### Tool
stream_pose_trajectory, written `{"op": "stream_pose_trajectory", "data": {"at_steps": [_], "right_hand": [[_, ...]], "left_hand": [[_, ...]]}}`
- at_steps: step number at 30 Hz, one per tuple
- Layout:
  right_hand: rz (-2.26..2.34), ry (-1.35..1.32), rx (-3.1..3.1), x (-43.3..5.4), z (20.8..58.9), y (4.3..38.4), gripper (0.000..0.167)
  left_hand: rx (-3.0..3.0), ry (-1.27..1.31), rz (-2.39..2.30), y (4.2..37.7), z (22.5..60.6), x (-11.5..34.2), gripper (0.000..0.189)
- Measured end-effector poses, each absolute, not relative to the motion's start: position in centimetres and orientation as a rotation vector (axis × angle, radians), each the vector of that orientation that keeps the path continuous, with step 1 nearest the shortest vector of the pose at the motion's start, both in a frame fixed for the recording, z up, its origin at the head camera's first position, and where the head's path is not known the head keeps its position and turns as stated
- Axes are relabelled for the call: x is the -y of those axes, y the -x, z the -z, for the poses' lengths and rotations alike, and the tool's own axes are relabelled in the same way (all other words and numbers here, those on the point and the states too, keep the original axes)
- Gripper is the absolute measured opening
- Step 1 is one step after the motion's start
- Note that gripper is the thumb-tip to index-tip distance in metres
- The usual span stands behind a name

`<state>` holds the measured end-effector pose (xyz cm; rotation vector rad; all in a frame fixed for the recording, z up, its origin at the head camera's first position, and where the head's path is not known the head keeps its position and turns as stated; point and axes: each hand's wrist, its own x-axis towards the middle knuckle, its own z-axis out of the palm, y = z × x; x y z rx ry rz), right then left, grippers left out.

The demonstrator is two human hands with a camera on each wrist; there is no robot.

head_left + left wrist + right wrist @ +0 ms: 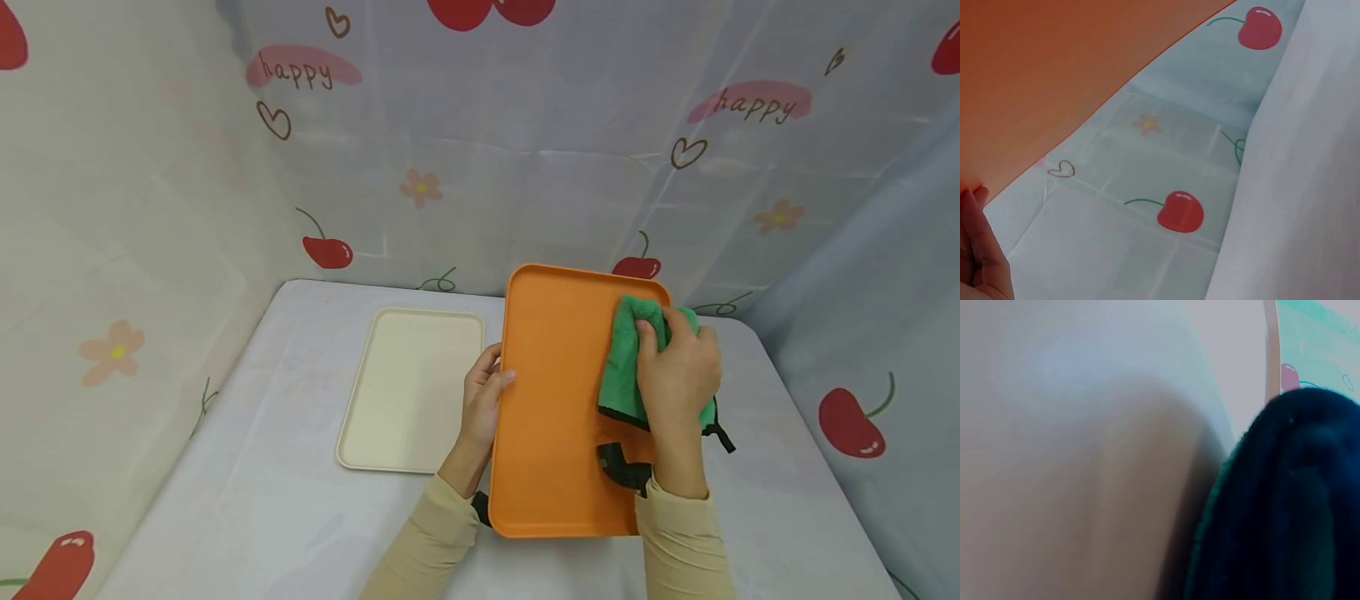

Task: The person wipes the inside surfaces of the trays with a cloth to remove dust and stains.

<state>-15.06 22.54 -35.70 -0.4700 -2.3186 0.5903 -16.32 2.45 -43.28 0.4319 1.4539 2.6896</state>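
An orange tray [558,400] is held up off the table, tilted toward the head camera. My left hand [482,398] grips its left edge, thumb over the rim and fingers behind. In the left wrist view the fingers [985,240] touch the tray's underside [1054,75]. A green cloth [626,367] with dark edging is bunched in my right hand [681,367], which holds it against the upper right of the tray's inner face. In the right wrist view the cloth [1272,506] looks dark beside the washed-out tray surface [1054,456].
A cream tray [412,392] lies flat on the white table [285,500], left of the orange one. Printed curtains [480,167] with cherries, hearts and flowers stand around the table at the back and both sides. A black wrist strap [622,468] overlaps the orange tray.
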Motion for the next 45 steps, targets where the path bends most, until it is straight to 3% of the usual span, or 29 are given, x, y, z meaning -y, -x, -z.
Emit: {"op": "stream_pose_trajectory", "data": {"at_steps": [18, 45], "right_hand": [[-0.644, 0.419, 2.277, -21.3, 36.5, 15.3, 0.035], [-0.502, -0.026, 2.207, -14.4, 36.2, 14.6, 0.030]], "left_hand": [[-1.472, -0.479, -2.658, 16.3, 43.5, -2.2, 0.038], [-1.433, -0.519, -2.664, 16.3, 43.6, -2.7, 0.039]]}}
